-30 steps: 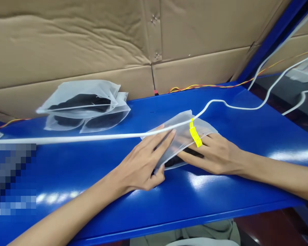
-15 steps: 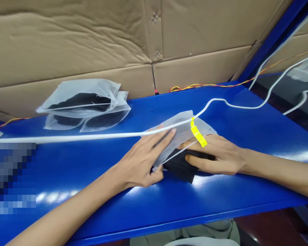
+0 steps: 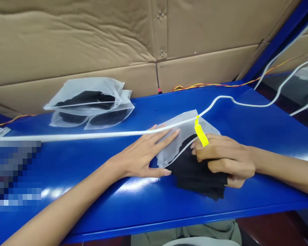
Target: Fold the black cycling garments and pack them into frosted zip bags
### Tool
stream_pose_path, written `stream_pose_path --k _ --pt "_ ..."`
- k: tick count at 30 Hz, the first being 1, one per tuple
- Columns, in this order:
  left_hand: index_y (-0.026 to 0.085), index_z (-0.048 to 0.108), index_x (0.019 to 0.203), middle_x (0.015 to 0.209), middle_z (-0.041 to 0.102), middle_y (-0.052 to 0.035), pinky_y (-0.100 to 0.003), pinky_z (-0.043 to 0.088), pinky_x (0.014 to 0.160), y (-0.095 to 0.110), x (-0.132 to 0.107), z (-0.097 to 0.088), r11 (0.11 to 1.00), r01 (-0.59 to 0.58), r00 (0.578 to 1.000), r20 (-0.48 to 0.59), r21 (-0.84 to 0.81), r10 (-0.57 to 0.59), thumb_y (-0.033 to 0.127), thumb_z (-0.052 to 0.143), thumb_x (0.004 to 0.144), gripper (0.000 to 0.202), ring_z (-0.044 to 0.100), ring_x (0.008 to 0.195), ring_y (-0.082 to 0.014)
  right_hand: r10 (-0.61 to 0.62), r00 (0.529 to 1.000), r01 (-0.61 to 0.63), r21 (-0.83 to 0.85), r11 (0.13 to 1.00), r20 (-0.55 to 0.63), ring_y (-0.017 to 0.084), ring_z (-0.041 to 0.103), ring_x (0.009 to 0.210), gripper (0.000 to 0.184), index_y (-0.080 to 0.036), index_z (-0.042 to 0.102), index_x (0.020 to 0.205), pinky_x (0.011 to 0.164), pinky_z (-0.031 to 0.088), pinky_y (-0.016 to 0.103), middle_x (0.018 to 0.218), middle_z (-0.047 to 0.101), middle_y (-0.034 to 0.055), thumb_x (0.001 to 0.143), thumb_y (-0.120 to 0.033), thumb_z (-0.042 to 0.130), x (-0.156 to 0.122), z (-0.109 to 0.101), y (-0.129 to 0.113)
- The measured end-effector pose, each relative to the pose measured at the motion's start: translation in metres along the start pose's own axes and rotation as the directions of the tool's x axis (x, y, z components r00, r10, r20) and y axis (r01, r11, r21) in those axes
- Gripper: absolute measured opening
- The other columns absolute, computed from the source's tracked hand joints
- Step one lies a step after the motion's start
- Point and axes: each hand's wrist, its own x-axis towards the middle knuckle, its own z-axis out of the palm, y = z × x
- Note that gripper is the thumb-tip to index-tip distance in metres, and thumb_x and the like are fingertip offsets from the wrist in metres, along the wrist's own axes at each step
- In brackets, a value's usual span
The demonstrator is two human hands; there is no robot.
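A translucent frosted plastic bag [image 3: 169,150] lies on the blue table, its opening edge facing me. Flat on the bag's left side rests my left hand [image 3: 143,152], fingers spread and thumb at the opening. My right hand [image 3: 226,157] has its fingers curled around a folded black cloth [image 3: 199,177]. Part of that cloth is still inside the bag's mouth, while the larger part sticks out toward me over the table. The right fingertips are partly hidden by a yellow tag [image 3: 201,135] on the white cable [image 3: 128,133] that crosses the view.
Several translucent bags with black contents [image 3: 92,102] are stacked at the back left of the blue table [image 3: 113,218]. Behind stands a cardboard wall [image 3: 92,41]. Red and yellow wires [image 3: 202,85] run along its base. A pixelated area covers the left edge.
The black cloth has come further out of the bag toward me, with my right hand now closed around it. My left hand's thumb has straightened out at the bag's opening.
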Motion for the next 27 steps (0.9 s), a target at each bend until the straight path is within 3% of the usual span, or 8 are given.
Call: stream_pose_path --k 4,6,8,12,16,19,23,27 --pt "0.025 0.013 0.174 0.179 0.023 -0.0138 -0.063 0.017 0.135 -0.007 -0.003 -0.003 1.0 -0.013 1.0 -0.019 0.004 0.013 0.074 0.068 0.09 0.111 0.021 0.166 -0.0391 -0.113 0.993 0.111 -0.057 0.992 -0.023 0.027 0.071 0.118 0.019 -0.021 0.066 0.084 0.099 0.065 0.044 0.111 0.076 0.0128 0.097 -0.014 0.054 0.002 0.001 -0.004" --pt "0.027 0.017 0.174 0.178 0.025 -0.0132 -0.064 0.018 0.134 -0.011 -0.004 -0.005 1.0 -0.007 1.0 -0.018 0.001 0.007 0.079 0.067 0.088 0.112 0.023 0.165 -0.0404 -0.073 0.997 0.073 -0.033 0.997 -0.015 0.026 0.07 0.126 0.02 -0.023 0.068 0.082 0.107 0.063 0.043 0.117 0.079 0.0095 0.093 -0.012 0.057 0.002 0.002 -0.011" --pt "0.027 0.021 0.173 0.177 0.027 -0.0134 -0.066 0.017 0.134 -0.015 -0.005 -0.007 1.0 -0.01 1.0 -0.012 -0.007 0.01 0.083 0.063 0.088 0.11 0.024 0.165 -0.0413 0.043 0.999 -0.043 0.01 0.999 0.008 0.022 0.071 0.128 0.025 -0.025 0.071 0.086 0.11 0.062 0.041 0.118 0.081 0.0064 0.09 -0.008 0.054 0.003 0.004 -0.019" --pt "0.023 0.024 0.172 0.176 0.028 -0.0143 -0.068 0.003 0.134 -0.023 -0.003 -0.009 0.998 -0.068 0.998 -0.011 -0.015 0.068 0.086 0.053 0.091 0.107 0.021 0.166 -0.0408 0.263 0.961 -0.259 0.05 0.965 -0.083 0.022 0.078 0.115 0.034 -0.02 0.074 0.102 0.106 0.065 0.035 0.106 0.085 0.007 0.083 -0.002 0.053 0.006 0.007 -0.036" --pt "0.024 0.025 0.172 0.176 0.029 -0.0139 -0.07 -0.002 0.132 -0.027 -0.002 -0.011 0.997 -0.072 0.997 -0.007 0.0 0.072 0.086 0.051 0.092 0.104 0.021 0.166 -0.0404 0.343 0.931 -0.336 0.076 0.939 -0.122 0.022 0.081 0.107 0.032 -0.022 0.074 0.102 0.097 0.069 0.033 0.104 0.085 0.0049 0.082 -0.004 0.056 0.009 0.006 -0.051" --pt "0.025 0.027 0.171 0.176 0.029 -0.0135 -0.069 -0.003 0.132 -0.029 -0.002 -0.013 0.998 -0.061 0.998 0.009 0.011 0.061 0.085 0.05 0.093 0.101 0.022 0.165 -0.0398 0.499 0.859 -0.493 0.077 0.867 -0.113 0.024 0.08 0.108 0.039 -0.021 0.076 0.113 0.091 0.07 0.031 0.107 0.084 0.0073 0.081 -0.006 0.059 0.01 0.005 -0.064" --pt "0.026 0.03 0.171 0.175 0.031 -0.0128 -0.07 0.002 0.133 -0.029 -0.004 -0.014 0.998 -0.034 0.999 -0.009 0.054 0.035 0.076 0.056 0.094 0.095 0.02 0.166 -0.0402 0.511 0.85 -0.502 0.101 0.859 -0.129 0.026 0.081 0.106 0.046 -0.022 0.075 0.119 0.083 0.073 0.036 0.11 0.084 0.0074 0.079 -0.007 0.061 0.01 0.006 -0.073" --pt "0.023 0.04 0.167 0.173 0.036 -0.0127 -0.067 0.011 0.134 -0.028 -0.005 -0.011 0.992 0.004 0.996 -0.091 0.128 0.007 0.055 0.061 0.097 0.08 0.026 0.164 -0.0384 0.557 0.817 -0.551 0.087 0.83 -0.15 0.027 0.081 0.105 0.038 -0.024 0.075 0.11 0.084 0.073 0.036 0.107 0.084 0.0058 0.08 -0.007 0.062 0.012 0.009 -0.073"
